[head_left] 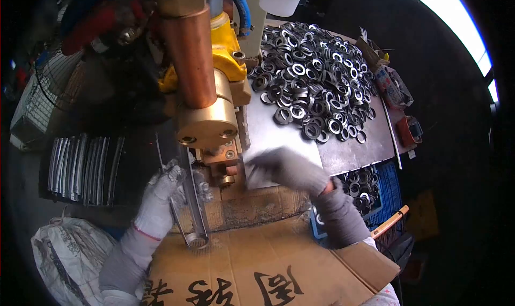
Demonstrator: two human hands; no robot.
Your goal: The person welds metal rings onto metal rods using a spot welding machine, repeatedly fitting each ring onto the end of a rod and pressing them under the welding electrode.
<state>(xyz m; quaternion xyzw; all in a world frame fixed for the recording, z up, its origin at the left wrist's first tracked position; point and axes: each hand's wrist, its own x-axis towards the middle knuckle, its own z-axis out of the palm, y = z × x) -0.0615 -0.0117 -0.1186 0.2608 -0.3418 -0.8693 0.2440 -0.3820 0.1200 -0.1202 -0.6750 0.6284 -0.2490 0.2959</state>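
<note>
My left hand (162, 189), in a pale knit glove, is closed around a long thin metal strip piece (194, 204) just left of the machine's lower head. A round ring-like end (198, 242) shows at the piece's near tip, above the cardboard. Reaching in from the right, my gloved right hand (292, 170) is smeared by motion beside the machine's brass-coloured lower tip (227, 178); whether its fingers hold anything cannot be made out. Overhead stands the machine's copper cylinder (190, 59) with a brass block (208, 124) below it.
A large heap of metal rings (322, 80) covers the table at the back right. More rings lie in a blue crate (387, 185). Several metal strips (80, 169) lie in a row at left, above a white sack (70, 252). Cardboard (241, 268) with black writing lies in front.
</note>
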